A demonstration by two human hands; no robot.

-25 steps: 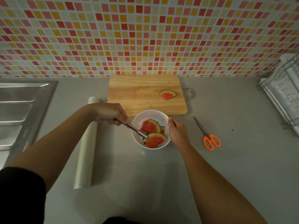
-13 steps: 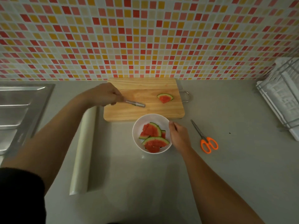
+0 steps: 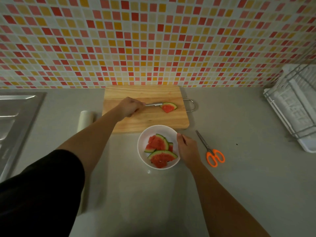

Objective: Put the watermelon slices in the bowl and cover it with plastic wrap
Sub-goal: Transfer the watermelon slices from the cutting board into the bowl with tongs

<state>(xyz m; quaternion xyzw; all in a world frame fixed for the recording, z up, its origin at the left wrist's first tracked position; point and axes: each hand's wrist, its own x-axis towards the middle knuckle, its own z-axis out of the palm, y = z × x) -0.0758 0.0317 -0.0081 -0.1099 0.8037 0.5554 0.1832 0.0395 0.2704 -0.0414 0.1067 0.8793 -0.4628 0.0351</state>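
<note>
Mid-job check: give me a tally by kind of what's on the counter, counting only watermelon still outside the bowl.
Wooden cutting board: 1
Round white bowl: 1
Metal tongs, in the left hand: 1
Orange-handled scissors: 1
White roll of plastic wrap: 1
White wire dish rack: 1
Red watermelon slice on the board: 1
Total: 7

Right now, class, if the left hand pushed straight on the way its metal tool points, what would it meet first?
The lone watermelon slice on the cutting board. The metal tool in the left hand seems to reach its rind; contact unclear.
</note>
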